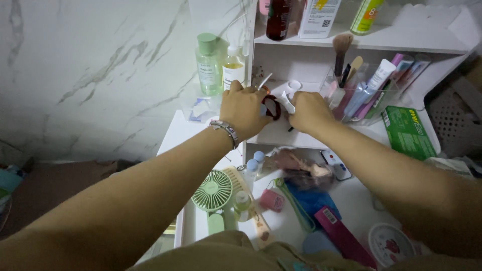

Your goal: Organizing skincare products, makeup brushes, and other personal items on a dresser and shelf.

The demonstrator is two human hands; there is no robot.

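Observation:
Both hands reach onto the middle shelf (273,134) of a white rack. My left hand (244,108), with a metal bracelet at the wrist, rests on small items there and touches a dark red hair tie (273,107). My right hand (310,111) is curled around a small white tube (287,102), which sticks out toward the hair tie. What the left fingers grip is hidden under the hand. A clear organiser (369,93) with brushes and tubes stands just right of my right hand.
Green and pale yellow bottles (210,70) stand left of the rack by a marble wall. A green box (407,133) lies at the shelf's right end. Below lie a green hand fan (213,191), comb, pouches, a magenta box (344,237) and a round tin (390,244).

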